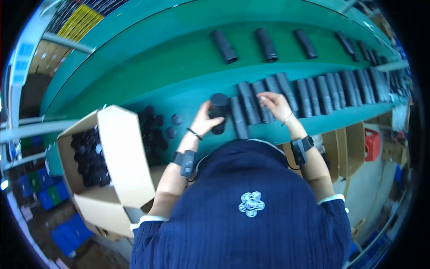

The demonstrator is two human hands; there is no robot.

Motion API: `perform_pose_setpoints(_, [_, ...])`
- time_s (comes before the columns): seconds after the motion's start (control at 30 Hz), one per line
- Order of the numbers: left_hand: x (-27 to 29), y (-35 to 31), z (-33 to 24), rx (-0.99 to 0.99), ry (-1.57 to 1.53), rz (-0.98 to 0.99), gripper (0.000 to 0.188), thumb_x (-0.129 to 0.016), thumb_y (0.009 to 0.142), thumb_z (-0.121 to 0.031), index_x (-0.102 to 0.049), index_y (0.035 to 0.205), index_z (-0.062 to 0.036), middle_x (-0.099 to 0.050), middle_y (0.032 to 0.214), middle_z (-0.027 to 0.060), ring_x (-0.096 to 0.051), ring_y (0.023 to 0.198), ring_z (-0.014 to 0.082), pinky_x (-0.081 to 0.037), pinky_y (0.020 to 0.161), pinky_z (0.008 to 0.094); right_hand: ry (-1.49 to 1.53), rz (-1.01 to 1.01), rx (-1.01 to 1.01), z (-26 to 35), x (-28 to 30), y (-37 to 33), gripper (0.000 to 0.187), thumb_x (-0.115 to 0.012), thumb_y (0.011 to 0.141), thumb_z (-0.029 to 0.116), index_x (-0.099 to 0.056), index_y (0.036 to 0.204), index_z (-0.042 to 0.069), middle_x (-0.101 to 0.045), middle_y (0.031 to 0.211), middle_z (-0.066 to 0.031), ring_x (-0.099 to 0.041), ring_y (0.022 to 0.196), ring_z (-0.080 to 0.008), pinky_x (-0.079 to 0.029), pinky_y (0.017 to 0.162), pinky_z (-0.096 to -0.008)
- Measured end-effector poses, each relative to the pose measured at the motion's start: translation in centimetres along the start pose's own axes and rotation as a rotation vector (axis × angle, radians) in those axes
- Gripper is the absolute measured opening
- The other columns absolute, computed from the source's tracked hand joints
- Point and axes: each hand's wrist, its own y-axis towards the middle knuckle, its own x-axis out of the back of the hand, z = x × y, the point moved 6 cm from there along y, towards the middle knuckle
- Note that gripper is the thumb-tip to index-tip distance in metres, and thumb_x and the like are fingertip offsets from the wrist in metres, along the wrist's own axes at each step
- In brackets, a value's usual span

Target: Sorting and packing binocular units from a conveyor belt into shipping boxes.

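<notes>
My left hand [205, 121] is closed round the side of a black tube [218, 112], which has a dark round end facing up. To its right, several more black tubes [247, 103] lie side by side on the green-blue work surface. Above this row, my right hand [276, 106] has its thumb and fingers drawn together. Something small and pale may be between those fingertips, too small to make out. Left of my left hand, loose black round caps [176, 119] are scattered on the surface, with a denser heap of caps [154, 134] beyond them.
An open cardboard box [125, 152] full of black round pieces stands at the left edge. Spaced black tubes [266, 45] lie on a green belt [179, 54] at the far side. More cardboard boxes [354, 150] and a red container [372, 145] are at the lower right.
</notes>
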Motion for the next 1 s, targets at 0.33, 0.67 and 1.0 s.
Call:
perform_pose_setpoints(0.33, [-1.2,-4.5,-3.0,-0.205,-0.208,0.036,0.065,-0.072,0.074,-0.019,-0.038,0.127,-0.0053,-0.048,0.118,0.0083,-0.044,0.116,0.0191,-0.036,0.096,0.0315,0.49,0.47,-0.12,5.5,-12.3,0.6,0.031,-0.053,0.092,0.013,-0.057,0.122,0.008,-0.062,0.093,-0.0032,-0.058,0.066,-0.0067,-0.049,0.057,-0.0193])
perform_pose_setpoints(0.67, [-0.6,-2.4,-4.5,-0.045,-0.976,-0.009,0.047,-0.062,0.081,-0.029,-0.049,0.117,-0.0028,-0.054,0.114,0.0082,-0.05,0.11,0.0216,-0.034,0.1,0.0366,-0.004,0.245,0.404,8.0,-10.9,-0.6,0.078,-0.072,0.073,0.019,-0.033,0.14,0.011,-0.05,0.108,-0.0118,-0.052,0.102,-0.0219,-0.045,0.084,-0.0332])
perform_pose_setpoints(1.0, [-4.5,1.0,-1.5,0.393,-0.392,-0.04,0.08,-0.065,0.082,-0.042,-0.019,0.14,-0.0102,-0.025,0.137,0.0206,-0.034,0.125,0.0314,-0.032,0.099,0.0511,-0.317,-0.709,0.073,1.9,14.4,-5.5,0.065,-0.068,0.063,0.011,-0.043,0.123,0.007,-0.058,0.093,-0.0145,-0.059,0.085,-0.0251,-0.048,0.078,-0.0351])
